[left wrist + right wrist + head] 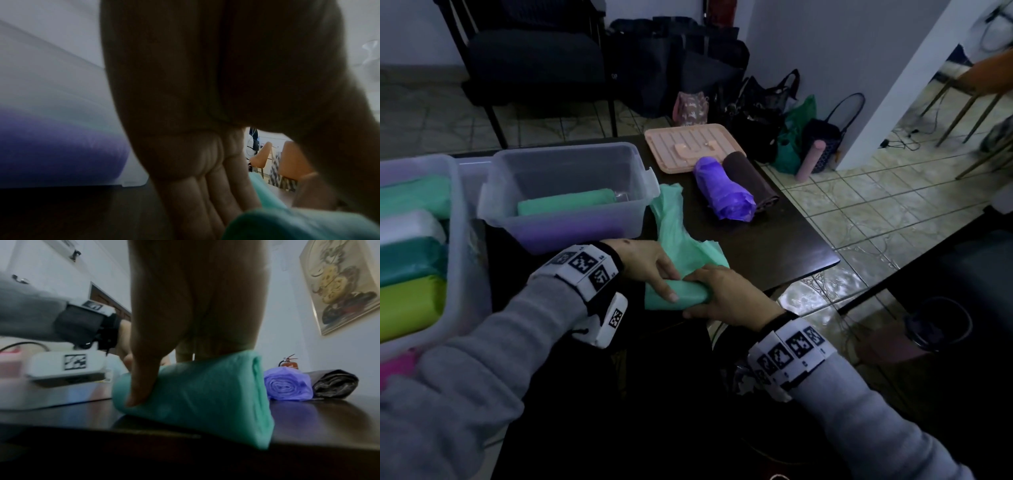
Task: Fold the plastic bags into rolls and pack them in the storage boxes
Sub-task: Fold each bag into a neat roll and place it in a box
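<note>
A clear plastic box [571, 171], centre-left, holds one mint roll [566, 202]. The right hand [726, 296] curls its fingers round a crinkly, half-rolled mint bag [681, 243]; the left hand [649, 262] presses it, fingers straight.

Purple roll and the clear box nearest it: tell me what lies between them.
The unrolled tail of the green bag, lying on the table beside the clear box; bare tabletop separates it from the purple roll. Head view shows it.
</note>
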Tool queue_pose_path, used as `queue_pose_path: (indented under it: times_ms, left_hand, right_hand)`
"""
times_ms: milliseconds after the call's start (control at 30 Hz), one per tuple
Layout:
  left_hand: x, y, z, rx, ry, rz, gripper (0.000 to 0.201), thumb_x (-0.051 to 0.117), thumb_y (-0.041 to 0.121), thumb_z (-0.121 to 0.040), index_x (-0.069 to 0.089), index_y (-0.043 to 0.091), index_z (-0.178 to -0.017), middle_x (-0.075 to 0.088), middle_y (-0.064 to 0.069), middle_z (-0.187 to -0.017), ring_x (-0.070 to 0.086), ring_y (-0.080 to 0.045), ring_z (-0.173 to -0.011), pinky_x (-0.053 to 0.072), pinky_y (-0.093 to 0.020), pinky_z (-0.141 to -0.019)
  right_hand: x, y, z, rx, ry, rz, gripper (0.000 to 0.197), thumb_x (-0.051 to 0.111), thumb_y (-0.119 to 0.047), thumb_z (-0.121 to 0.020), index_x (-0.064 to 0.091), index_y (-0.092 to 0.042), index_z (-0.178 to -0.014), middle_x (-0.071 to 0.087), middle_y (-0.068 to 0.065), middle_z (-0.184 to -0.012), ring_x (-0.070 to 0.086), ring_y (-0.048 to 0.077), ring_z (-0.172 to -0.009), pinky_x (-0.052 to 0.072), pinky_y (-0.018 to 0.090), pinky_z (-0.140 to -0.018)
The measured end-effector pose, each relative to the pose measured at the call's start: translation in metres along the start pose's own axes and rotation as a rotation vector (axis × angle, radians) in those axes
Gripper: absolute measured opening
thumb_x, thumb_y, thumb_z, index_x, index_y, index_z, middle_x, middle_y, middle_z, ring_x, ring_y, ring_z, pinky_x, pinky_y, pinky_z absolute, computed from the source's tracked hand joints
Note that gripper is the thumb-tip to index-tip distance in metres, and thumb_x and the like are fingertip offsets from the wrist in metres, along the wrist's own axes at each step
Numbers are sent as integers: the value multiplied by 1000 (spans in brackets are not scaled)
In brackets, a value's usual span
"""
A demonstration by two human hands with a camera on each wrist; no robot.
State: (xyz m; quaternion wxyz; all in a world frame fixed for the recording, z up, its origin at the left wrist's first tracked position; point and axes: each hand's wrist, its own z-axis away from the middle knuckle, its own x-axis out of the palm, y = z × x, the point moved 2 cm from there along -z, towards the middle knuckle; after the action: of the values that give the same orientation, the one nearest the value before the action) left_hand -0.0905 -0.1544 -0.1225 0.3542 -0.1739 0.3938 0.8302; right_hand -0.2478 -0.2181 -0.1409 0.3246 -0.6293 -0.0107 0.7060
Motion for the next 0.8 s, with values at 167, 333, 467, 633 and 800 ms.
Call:
queue_pose_path:
  times_ms: [167,333,467,633,800]
  left_hand:
    - [-1,8,4,33,155,-20,61,80,23,-72,56,16,-128,58,3,-119,54,-13,-116,41,-22,-98]
    - [-1,11,-2,52,147,-10,47,77,14,-76,63,12,-121,67,-4,-116,61,-15,-109,45,-29,-102]
    - [-4,8,-8,42,102,30,46,75,12,-77,61,10,-122,66,-6,-117,61,-15,-110,43,-31,-104]
    - [-8,7,-10,46,79,43,44,71,10,-81,60,7,-124,66,-8,-118,61,-18,-111,43,-30,-104]
    - [-16,9,-8,46,28,-41,41,63,16,-88,57,9,-128,62,-6,-125,57,-18,-116,40,-31,-106]
  right_hand:
    - [-16,4,-11,69,-136,-104,58,77,-39,-74,58,-18,-124,62,1,-119,55,15,-110,40,20,-91]
    - [-24,8,-22,174,-244,-94,56,76,-47,-72,60,-20,-118,60,-1,-114,54,15,-108,42,25,-93]
    - [-24,15,-22,311,-197,7,91,76,-61,-63,42,-19,-136,37,6,-136,31,22,-129,32,30,-106]
    - [-25,15,-19,318,-93,-1,102,76,-61,-61,33,-19,-143,33,5,-139,27,23,-132,29,37,-110]
    - [-16,4,-19,14,62,16,48,74,-41,-76,60,-11,-112,58,8,-109,53,26,-107,39,31,-89]
